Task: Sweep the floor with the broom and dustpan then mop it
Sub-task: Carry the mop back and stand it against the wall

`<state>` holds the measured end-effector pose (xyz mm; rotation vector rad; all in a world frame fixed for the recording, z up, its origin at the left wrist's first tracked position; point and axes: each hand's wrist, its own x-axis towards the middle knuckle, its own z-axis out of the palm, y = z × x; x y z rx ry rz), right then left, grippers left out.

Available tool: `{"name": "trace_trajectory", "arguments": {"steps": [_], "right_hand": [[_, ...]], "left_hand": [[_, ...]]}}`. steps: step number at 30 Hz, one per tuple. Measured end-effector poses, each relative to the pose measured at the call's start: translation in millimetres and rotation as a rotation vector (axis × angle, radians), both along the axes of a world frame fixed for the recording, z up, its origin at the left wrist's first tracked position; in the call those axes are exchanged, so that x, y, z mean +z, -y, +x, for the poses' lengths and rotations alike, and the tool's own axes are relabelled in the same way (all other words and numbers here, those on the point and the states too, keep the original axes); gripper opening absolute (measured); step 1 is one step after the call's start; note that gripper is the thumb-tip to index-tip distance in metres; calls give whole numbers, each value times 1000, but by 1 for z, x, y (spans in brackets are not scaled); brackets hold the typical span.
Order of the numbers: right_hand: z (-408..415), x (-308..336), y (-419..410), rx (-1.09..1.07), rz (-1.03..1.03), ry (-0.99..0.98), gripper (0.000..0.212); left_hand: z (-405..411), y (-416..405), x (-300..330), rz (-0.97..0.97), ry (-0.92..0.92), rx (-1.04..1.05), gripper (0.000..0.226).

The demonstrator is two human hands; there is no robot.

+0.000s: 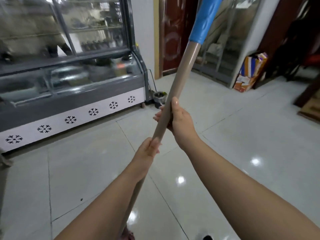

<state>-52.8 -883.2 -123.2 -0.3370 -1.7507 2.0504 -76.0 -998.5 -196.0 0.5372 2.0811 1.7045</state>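
A long beige handle (180, 73) with a blue sleeve (206, 19) at its top runs steeply from the bottom middle up to the top right. Its lower end passes behind my left forearm and out of view, so I cannot tell whether it belongs to the broom or the mop. My right hand (180, 122) grips the handle higher up, thumb lying along the shaft. My left hand (147, 151) grips it just below. No dustpan is in view.
A glass display freezer (72, 94) with snowflake marks lines the left side. A small dark bin (159, 99) stands at its right end. A colourful carton (251, 71) leans by a glass door at the right. The tiled floor (242, 135) is glossy, with a dark speck (81, 199).
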Motion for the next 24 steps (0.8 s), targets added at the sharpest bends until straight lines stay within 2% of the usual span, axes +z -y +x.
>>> {"name": "trace_trajectory", "arguments": {"steps": [3,7,13,19,21,24], "right_hand": [[-19,12,-62,6,-50,-48,39],[-40,50,-156,75,3,-98,45],[-58,109,-282,160,114,-160,40],[-88,152,-379,45,160,-260,31],[-98,165,-416,13,162,-298,26],[-119,181,-480,-81,198,-347,27]], "left_hand": [[-24,-72,29,72,-28,-30,32],[-44,-181,77,199,-57,-51,25],[-83,-309,133,363,-40,-130,37],[-112,-424,169,569,-90,-293,44],[-121,-465,185,644,-38,-360,33],[-137,-535,207,735,70,-435,32]]}}
